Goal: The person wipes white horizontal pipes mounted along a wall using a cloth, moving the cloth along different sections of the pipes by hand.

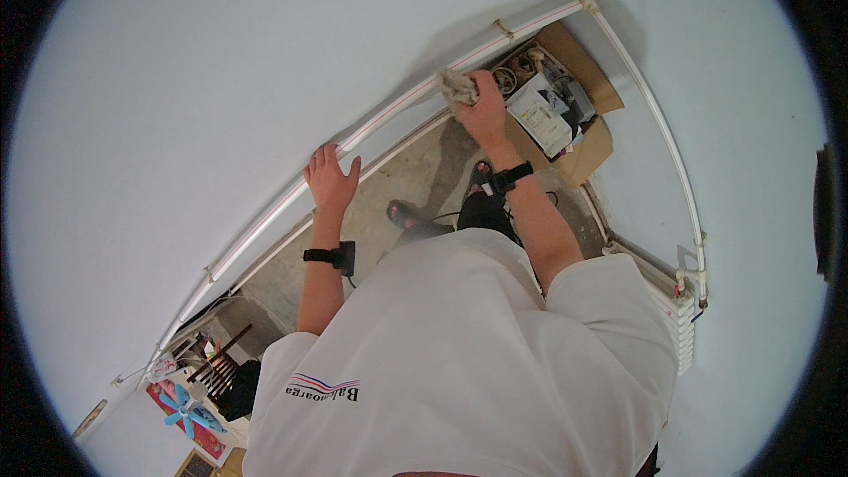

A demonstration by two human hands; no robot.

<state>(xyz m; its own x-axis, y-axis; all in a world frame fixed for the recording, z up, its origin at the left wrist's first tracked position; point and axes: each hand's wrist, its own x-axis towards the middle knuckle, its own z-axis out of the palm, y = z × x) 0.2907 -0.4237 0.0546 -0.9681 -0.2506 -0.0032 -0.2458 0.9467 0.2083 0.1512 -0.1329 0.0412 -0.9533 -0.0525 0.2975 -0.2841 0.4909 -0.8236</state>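
A long white pipe [389,113] with a thin red stripe runs slantwise along the wall in front of me. My right hand [483,115] grips a crumpled grey cloth rag [457,87], which touches the pipe. Farther left along the same pipe rests my left hand [330,184], with nothing in it. Its fingertips lie on the pipe and its thumb stands apart from the fingers. Black bands circle both my wrists.
An open cardboard box [594,152] with a white carton [540,119] and assorted items stands below the pipe at the right. A white radiator [685,327] and valve are at the far right. At the lower left are a dark wooden chair [217,366] and a blue fan [185,410].
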